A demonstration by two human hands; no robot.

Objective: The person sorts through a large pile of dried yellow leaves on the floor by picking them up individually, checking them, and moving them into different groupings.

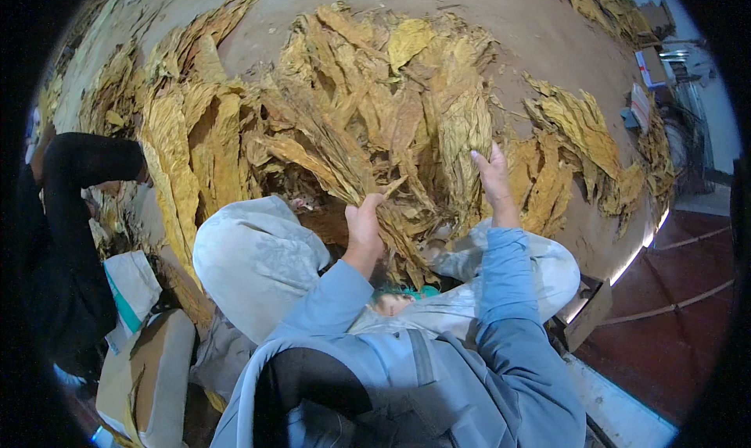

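Observation:
My left hand (365, 227) is closed round the stem ends of a bundle of brown-yellow dried tobacco leaves (332, 147), which fans out away from me to the upper left. To the right, my right hand (497, 184) has its thumb over the edge of a paler, wrinkled tobacco leaf (463, 139). The fingers behind that leaf are partly hidden. Both hands are over a wide heap of dried leaves (391, 96) in front of my crossed legs. A brighter yellow leaf (409, 41) lies on the far side of the heap.
More leaves (583, 131) lie to the right, and long ones (170, 155) to the left. A person's dark-sleeved arm (94, 159) reaches in at the left. A cushion-like block (149, 378) sits at the lower left. Red-brown floor (665, 292) shows beyond the edge at right.

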